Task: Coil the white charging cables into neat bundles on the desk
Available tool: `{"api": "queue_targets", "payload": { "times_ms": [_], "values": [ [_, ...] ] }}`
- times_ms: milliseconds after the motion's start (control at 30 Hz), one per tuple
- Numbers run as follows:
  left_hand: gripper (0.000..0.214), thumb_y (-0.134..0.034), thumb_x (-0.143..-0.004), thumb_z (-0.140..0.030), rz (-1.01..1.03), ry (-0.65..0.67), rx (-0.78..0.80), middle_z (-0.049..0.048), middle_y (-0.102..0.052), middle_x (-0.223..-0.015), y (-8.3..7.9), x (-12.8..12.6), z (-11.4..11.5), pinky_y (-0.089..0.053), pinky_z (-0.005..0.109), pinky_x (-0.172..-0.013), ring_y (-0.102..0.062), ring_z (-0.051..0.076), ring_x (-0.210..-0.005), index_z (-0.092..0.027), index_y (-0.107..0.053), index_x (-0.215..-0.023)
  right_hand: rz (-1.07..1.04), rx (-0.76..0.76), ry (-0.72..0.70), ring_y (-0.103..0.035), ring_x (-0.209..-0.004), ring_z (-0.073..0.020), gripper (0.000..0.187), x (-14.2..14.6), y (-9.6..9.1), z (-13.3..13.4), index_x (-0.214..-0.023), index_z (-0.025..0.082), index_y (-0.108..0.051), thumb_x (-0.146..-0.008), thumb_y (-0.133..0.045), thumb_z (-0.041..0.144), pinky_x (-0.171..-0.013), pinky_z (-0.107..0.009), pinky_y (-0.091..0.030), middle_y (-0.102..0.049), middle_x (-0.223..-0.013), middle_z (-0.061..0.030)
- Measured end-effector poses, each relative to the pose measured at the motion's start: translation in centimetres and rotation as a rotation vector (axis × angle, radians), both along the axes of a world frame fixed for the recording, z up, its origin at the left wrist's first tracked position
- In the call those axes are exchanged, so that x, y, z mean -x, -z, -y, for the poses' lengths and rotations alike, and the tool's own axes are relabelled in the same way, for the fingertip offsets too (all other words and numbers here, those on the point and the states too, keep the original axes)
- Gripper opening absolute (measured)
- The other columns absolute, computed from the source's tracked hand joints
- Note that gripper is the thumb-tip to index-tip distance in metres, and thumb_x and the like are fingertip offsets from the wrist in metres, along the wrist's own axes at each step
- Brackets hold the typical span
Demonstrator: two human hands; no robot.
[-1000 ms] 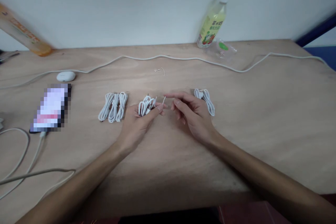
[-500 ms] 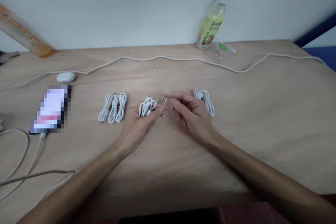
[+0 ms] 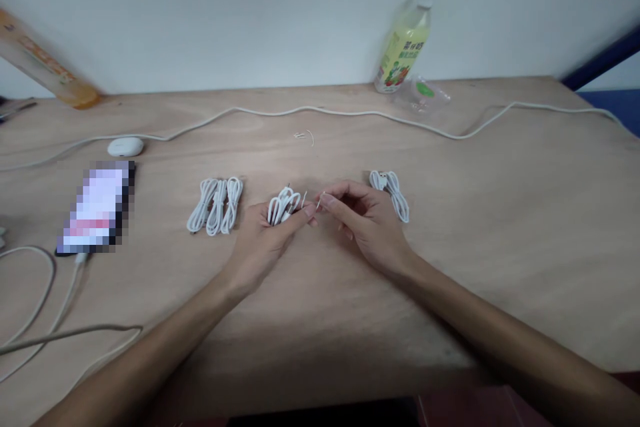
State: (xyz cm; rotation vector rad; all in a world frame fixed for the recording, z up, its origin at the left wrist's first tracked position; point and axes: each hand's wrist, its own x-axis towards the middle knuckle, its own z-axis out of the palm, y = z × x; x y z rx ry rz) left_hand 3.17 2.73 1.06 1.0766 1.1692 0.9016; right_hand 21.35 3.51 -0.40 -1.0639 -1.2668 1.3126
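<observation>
My left hand (image 3: 263,240) is closed around a folded white cable bundle (image 3: 283,205) at the middle of the wooden table (image 3: 320,280). My right hand (image 3: 365,220) pinches a thin white twist tie (image 3: 318,202) right beside that bundle, fingertips nearly touching my left thumb. A finished bundle of white cables (image 3: 216,204) lies to the left of my left hand. Another coiled white cable (image 3: 390,192) lies just behind my right hand.
A phone (image 3: 96,207) lies at the left with a charging cable (image 3: 45,307). A white earbud case (image 3: 125,146) sits behind it. A long white cord (image 3: 320,111) crosses the table. A yellow drink bottle (image 3: 405,40) and plastic bag (image 3: 424,93) stand at the back. Loose ties (image 3: 305,136) lie mid-table.
My right hand's fingers have curled in and moved left, bringing the twist tie up against the bundle in my left hand. The left hand stays almost still.
</observation>
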Motion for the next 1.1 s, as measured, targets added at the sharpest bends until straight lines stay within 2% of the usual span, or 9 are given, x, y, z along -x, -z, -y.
{"api": "queue_targets", "payload": {
  "times_ms": [300, 500, 600, 767, 900, 1100],
  "values": [
    [0.026, -0.084, -0.088, -0.043, 0.077, -0.058, 0.035, -0.0095, -0.033, -0.050, 0.20, -0.16, -0.15, -0.011, 0.027, -0.044, -0.020, 0.008, -0.045, -0.021, -0.075, -0.078, 0.049, 0.016, 0.079, -0.044, -0.056, -0.0101, 0.026, -0.22, -0.18, 0.05, -0.085, 0.021, -0.075, -0.093, -0.076, 0.046, -0.045, -0.024, -0.034, -0.059, -0.071, 0.0024],
    [0.026, -0.083, -0.088, -0.044, -0.026, -0.119, -0.053, -0.0077, -0.036, -0.054, 0.22, -0.12, -0.01, -0.014, 0.027, -0.046, -0.024, 0.010, -0.050, -0.021, -0.077, -0.078, 0.003, 0.057, 0.016, -0.046, -0.051, -0.0092, 0.028, -0.01, 0.16, 0.07, -0.092, 0.021, -0.076, -0.093, -0.077, 0.049, -0.041, -0.023, -0.035, -0.061, -0.070, 0.0030],
    [0.023, -0.082, -0.090, -0.039, -0.063, -0.171, -0.120, -0.0067, -0.039, -0.053, 0.39, -0.09, -0.02, -0.023, 0.027, -0.048, -0.034, 0.012, -0.051, -0.023, -0.076, -0.076, -0.042, 0.091, -0.056, -0.044, -0.046, -0.0076, 0.029, 0.21, 0.23, 0.14, -0.090, 0.021, -0.074, -0.090, -0.082, 0.049, -0.038, -0.022, -0.033, -0.060, -0.068, 0.0046],
    [0.021, -0.080, -0.090, -0.035, -0.113, -0.177, -0.187, -0.0026, -0.056, -0.060, 0.40, -0.15, -0.02, -0.037, 0.027, -0.056, -0.057, 0.017, -0.066, -0.023, -0.076, -0.074, -0.064, 0.094, -0.084, -0.043, -0.044, -0.0067, 0.029, 0.33, 0.21, 0.22, -0.084, 0.021, -0.072, -0.088, -0.086, 0.047, -0.039, -0.022, -0.033, -0.061, -0.066, 0.0053],
    [0.022, -0.079, -0.090, -0.035, -0.129, -0.156, -0.194, 0.0004, -0.067, -0.071, 0.30, -0.15, -0.01, -0.039, 0.027, -0.058, -0.063, 0.018, -0.075, -0.022, -0.076, -0.073, -0.015, 0.103, -0.080, -0.043, -0.044, -0.0071, 0.029, 0.12, 0.14, 0.17, -0.083, 0.021, -0.072, -0.089, -0.085, 0.047, -0.040, -0.022, -0.033, -0.061, -0.064, 0.0051],
    [0.021, -0.079, -0.089, -0.036, -0.117, -0.164, -0.202, 0.0015, -0.072, -0.077, 0.56, -0.15, 0.05, -0.042, 0.027, -0.061, -0.064, 0.018, -0.077, -0.022, -0.077, -0.074, 0.034, 0.077, -0.121, -0.042, -0.045, -0.0067, 0.031, -0.11, -0.17, 0.09, -0.082, 0.021, -0.072, -0.090, -0.082, 0.049, -0.040, -0.022, -0.031, -0.061, -0.065, 0.0045]
  ]
}}
